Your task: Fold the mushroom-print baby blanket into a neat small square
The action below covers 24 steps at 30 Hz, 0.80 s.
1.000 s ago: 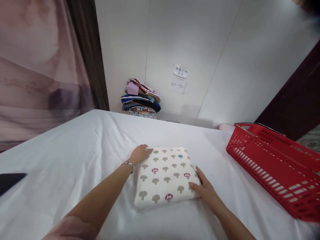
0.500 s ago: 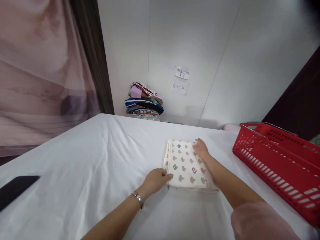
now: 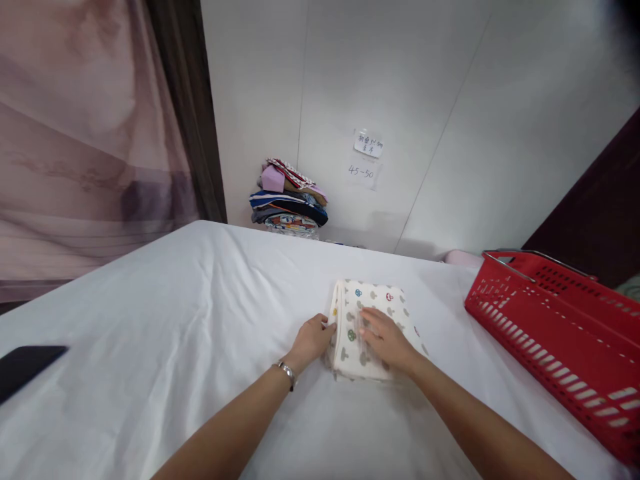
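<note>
A folded cream cloth (image 3: 380,303) printed with small mushrooms lies on the white sheet (image 3: 200,320) in front of me. My left hand (image 3: 313,340) grips the cloth's folded left edge, fingers curled around it. My right hand (image 3: 385,339) lies flat on top of the cloth, fingers stretched out and pressing it down. A metal bracelet (image 3: 287,371) sits on my left wrist.
A red plastic basket (image 3: 555,333) stands at the right on the sheet. A pile of folded clothes (image 3: 290,200) sits against the white wall behind the bed. A dark flat object (image 3: 25,367) lies at the left edge. A paper note (image 3: 369,143) hangs on the wall.
The cloth was folded from a wide square into a narrower stack. My right hand slid from the cloth's far end back onto its middle, and my left hand now grips the left edge.
</note>
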Available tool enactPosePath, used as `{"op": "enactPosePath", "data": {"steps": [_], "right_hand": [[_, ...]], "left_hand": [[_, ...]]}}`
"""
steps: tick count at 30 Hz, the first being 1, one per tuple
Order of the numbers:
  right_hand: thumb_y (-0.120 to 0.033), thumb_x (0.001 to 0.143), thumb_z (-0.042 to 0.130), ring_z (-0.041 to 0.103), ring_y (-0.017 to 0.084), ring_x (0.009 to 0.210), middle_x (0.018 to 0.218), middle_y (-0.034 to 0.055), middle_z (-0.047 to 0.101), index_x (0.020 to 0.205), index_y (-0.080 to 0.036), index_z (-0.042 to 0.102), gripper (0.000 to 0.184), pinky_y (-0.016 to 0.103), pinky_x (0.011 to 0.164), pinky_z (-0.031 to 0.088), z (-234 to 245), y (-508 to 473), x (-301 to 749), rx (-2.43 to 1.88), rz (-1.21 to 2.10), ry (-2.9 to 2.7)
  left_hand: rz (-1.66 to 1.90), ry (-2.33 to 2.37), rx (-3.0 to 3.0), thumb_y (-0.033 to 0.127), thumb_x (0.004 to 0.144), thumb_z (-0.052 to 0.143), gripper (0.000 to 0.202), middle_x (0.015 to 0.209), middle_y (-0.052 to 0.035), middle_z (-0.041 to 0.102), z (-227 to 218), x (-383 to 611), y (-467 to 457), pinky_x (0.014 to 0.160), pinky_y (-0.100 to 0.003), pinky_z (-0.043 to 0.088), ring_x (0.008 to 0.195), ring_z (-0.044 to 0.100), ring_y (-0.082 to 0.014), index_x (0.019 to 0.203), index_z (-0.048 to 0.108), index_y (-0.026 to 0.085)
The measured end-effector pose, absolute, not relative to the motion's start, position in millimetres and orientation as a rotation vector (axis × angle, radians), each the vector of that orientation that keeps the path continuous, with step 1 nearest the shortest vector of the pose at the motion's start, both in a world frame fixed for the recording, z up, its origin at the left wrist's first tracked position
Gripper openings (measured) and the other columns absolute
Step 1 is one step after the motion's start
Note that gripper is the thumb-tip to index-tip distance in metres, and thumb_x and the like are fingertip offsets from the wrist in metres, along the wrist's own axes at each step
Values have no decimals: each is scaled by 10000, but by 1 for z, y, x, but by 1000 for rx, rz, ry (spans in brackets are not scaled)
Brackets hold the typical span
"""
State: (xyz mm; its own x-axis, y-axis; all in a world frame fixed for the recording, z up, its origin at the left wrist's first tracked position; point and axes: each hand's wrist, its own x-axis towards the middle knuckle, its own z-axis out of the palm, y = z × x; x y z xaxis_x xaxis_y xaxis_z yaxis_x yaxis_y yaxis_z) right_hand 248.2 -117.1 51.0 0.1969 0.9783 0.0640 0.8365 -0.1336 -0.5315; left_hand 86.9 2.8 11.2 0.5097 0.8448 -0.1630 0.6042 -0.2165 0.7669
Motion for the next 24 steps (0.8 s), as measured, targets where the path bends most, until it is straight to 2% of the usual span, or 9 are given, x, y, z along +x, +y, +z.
{"op": "enactPosePath", "data": {"steps": [3,5,7,9,11,14,17,19,24], "right_hand": [[-416,796,531,388,258,1228,1330,47,466,1263,-280,485,488,392,1016,289,53,-129,220,-1863,493,-1816],[-442,736,606,319,292,1275,1374,53,416,1304,-277,441,615,413,1049,232,48,-137,207,-1873,513,-1852],[-471,730,608,257,304,1310,1422,65,345,1345,-250,388,689,414,1071,189,43,-142,201,-1907,510,-1820],[-490,779,544,309,286,1285,1409,64,360,1344,-248,379,636,391,1041,253,40,-142,201,-1912,522,-1745],[-489,818,486,412,256,1204,1331,58,447,1298,-254,421,538,348,958,351,39,-138,205,-1910,517,-1654],[-456,827,474,530,215,1001,1109,59,576,1109,-224,549,374,296,804,415,43,-124,210,-1974,437,-1559],[-468,830,457,547,167,744,830,27,613,857,-204,584,294,263,645,393,48,-107,213,-2113,435,-1494],[-488,829,456,523,146,647,725,6,604,777,-203,560,307,245,571,346,50,-97,212,-2197,477,-1475],[-495,792,513,510,144,619,710,11,612,748,-202,538,297,237,525,271,50,-80,207,-2365,437,-1490]], "left_hand": [[382,1162,1811,434,794,505,364,815,-48,660,5,83,1,599,-237,422,668,611,-150,1025,556,158],[381,1134,1711,414,786,529,335,735,-23,641,3,81,0,532,-226,415,568,585,-128,997,543,154],[392,1114,1650,381,772,555,274,653,4,610,1,79,-1,491,-217,401,518,560,-116,932,540,159],[413,1093,1647,347,769,558,194,585,24,576,1,79,-3,479,-215,390,494,539,-111,844,534,169],[423,1068,1655,311,778,538,134,533,38,542,2,80,-7,468,-217,381,468,518,-108,772,516,179],[402,1034,1574,268,790,510,107,484,59,488,6,83,-14,430,-212,368,422,482,-99,728,480,186],[405,1020,1487,257,793,508,101,472,69,466,8,85,-17,402,-202,355,401,461,-90,736,467,185],[416,1032,1499,268,788,521,99,472,65,481,6,85,-17,394,-201,350,403,472,-96,774,475,181],[434,1043,1534,276,767,544,178,498,62,526,-1,83,-13,389,-199,358,397,499,-103,898,473,178]]}}
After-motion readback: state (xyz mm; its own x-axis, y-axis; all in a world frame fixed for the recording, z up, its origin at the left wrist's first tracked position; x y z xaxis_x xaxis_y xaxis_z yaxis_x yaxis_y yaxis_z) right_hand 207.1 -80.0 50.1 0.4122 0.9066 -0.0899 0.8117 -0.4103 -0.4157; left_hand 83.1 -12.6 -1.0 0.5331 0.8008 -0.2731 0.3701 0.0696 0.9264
